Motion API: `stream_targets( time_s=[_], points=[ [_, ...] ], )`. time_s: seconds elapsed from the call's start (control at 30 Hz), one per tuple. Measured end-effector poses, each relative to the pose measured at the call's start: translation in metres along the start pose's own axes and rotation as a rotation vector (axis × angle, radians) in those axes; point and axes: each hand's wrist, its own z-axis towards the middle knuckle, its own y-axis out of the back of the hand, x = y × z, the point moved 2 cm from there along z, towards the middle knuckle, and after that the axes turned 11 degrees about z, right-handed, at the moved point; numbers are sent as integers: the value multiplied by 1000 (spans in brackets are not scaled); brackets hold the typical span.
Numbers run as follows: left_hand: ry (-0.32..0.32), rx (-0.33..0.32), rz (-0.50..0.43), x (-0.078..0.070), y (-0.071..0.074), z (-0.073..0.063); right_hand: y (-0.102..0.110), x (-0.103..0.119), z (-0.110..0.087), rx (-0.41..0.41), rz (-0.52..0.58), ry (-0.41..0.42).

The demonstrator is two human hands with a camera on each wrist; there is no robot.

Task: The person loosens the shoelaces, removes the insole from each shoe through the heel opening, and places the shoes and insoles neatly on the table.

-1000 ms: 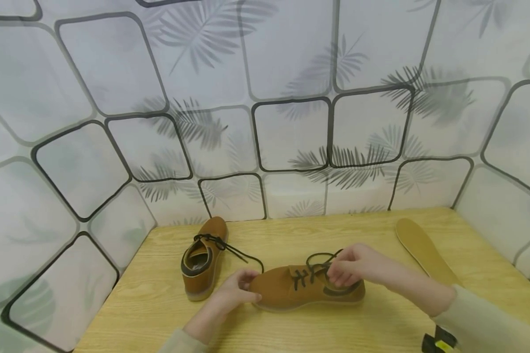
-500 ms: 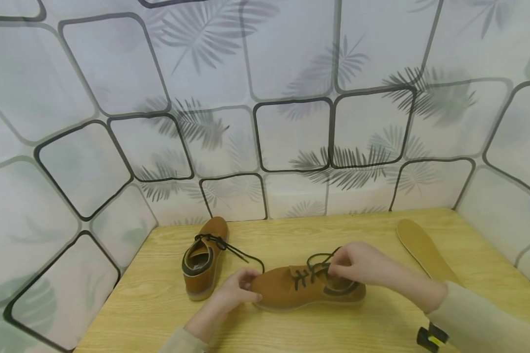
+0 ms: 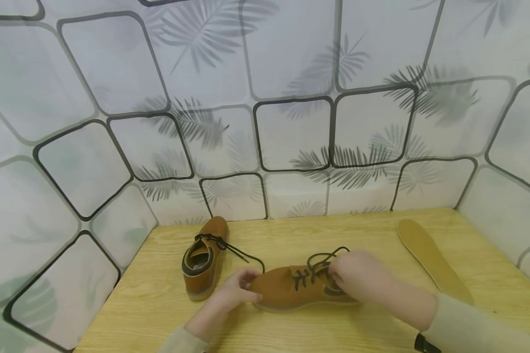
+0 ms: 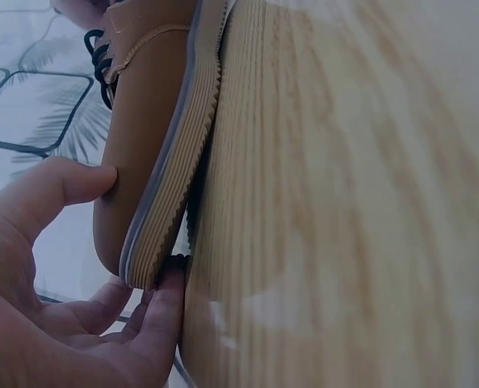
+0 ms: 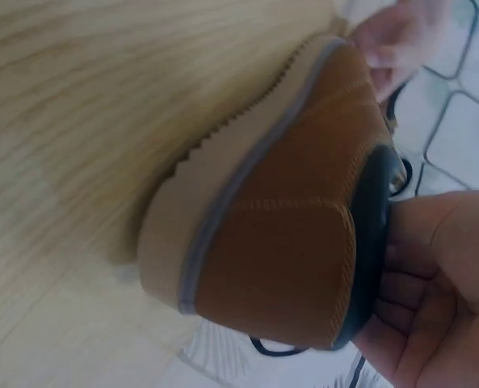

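A brown lace-up shoe point(image 3: 276, 289) lies sideways on the table, its toe to the left. My left hand point(image 3: 236, 291) grips the toe; in the left wrist view the thumb presses the upper point(image 4: 146, 145) while the fingers curl beneath the ridged sole point(image 4: 162, 218). At the heel end, my right hand point(image 3: 364, 274) reaches into the opening. The right wrist view shows its bent fingers point(image 5: 401, 299) going in past the dark collar point(image 5: 372, 234); the fingertips are hidden inside, so I cannot tell whether they hold anything.
A second brown shoe point(image 3: 200, 282) stands at the left, toe toward the wall, its long dark laces point(image 3: 243, 255) trailing right toward the first shoe's toe. A tan insole point(image 3: 433, 260) lies on the wooden table point(image 3: 291, 333) at the right. Patterned wall covering point(image 3: 291, 137) surrounds the table.
My right hand has turned and sunk further over the shoe's opening, covering more of the heel. The right sleeve has moved slightly left, uncovering more of the insole. The left hand stays put.
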Motion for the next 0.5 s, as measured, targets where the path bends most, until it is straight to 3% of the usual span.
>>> stream_targets(
  time_s=[0.13, 0.3, 0.5],
  points=[
    [-2, 6, 4, 1, 0, 1, -8, 6, -2, -33, -124, 9],
    [6, -4, 17, 1, 0, 1, -9, 9, 1, -77, -81, -13],
    [17, -1, 33, 0, 2, 0, -8, 14, 5, 33, -47, -93]
  ],
)
